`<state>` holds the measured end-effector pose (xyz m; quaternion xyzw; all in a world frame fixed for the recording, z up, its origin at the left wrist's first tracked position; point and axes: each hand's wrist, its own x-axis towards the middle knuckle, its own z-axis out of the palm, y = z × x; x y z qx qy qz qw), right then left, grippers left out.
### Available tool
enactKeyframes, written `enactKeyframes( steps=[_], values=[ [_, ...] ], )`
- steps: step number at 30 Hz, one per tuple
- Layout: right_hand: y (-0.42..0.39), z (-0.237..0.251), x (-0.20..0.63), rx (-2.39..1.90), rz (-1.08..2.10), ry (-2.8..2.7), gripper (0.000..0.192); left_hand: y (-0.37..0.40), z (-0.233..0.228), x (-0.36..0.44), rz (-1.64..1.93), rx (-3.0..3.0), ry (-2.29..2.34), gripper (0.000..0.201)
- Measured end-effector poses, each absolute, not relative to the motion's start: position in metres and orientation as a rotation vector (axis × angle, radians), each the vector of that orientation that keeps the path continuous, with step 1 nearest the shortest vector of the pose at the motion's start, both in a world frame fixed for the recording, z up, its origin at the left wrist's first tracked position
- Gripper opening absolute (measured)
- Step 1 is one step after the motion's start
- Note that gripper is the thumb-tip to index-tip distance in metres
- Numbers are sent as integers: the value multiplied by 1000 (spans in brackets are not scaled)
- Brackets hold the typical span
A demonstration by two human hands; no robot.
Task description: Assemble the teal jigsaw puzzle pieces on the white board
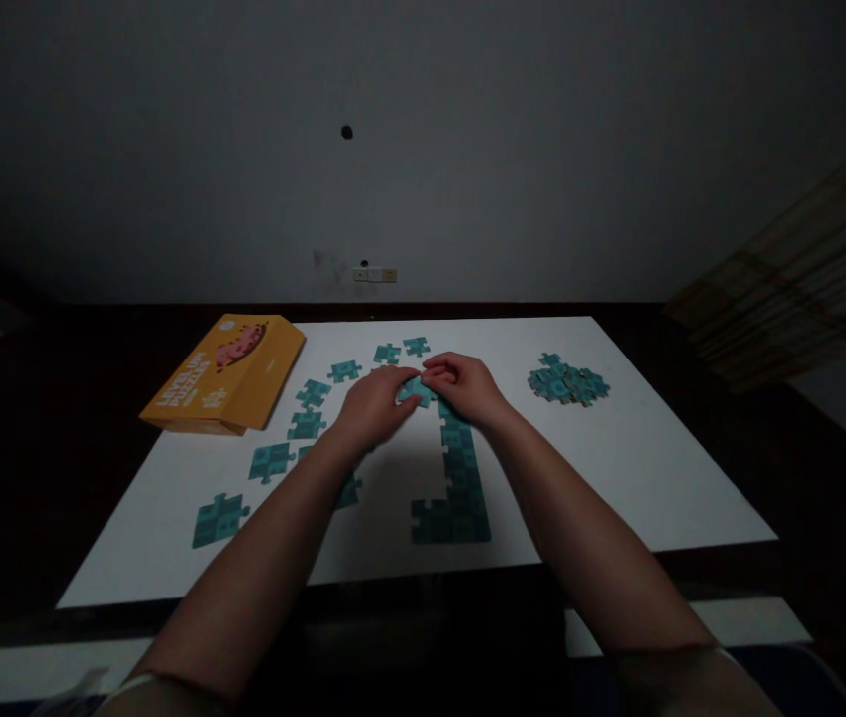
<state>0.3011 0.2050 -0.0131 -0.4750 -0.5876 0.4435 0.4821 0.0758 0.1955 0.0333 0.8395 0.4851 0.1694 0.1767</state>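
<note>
A teal puzzle piece (417, 392) lies between my two hands at the far end of the joined strip. My left hand (378, 403) pinches its left side with thumb and forefinger. On the other side my right hand (466, 385) has its fingers closed at the piece's right edge, hiding part of it. Below my right hand runs an L-shaped strip of joined puzzle pieces (466, 478) in teal. Several loose puzzle pieces (308, 425) are spread in a curve left of my hands, some partly covered by my left forearm.
A yellow puzzle box (233, 373) lies at the table's left edge. A heap of teal puzzle pieces (568, 383) sits on the right of the white table (617, 478). Behind stands a grey wall (513, 169) with sockets (375, 275). A curtain (788, 259) hangs at right.
</note>
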Motion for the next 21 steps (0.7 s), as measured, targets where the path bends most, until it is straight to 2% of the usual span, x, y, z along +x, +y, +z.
enactKeyframes(
  steps=[3, 6, 13, 21],
  values=[
    [204, -15, 300, -1178, 1063, -1501, 31, 195, 26, 74, 409, 2460, 1393, 43],
    [203, -13, 307, -1204, 1021, -1490, 32, 197, 22, 73, 439, 2513, 1401, 39],
    [200, -6, 326, -1416, 696, -1728, 24, 203, 15, 66, 440, 2576, 1452, 38],
    [198, -7, 336, -1446, 460, -2077, 40, 197, 15, 75, 457, 2543, 1393, 39]
  ],
)
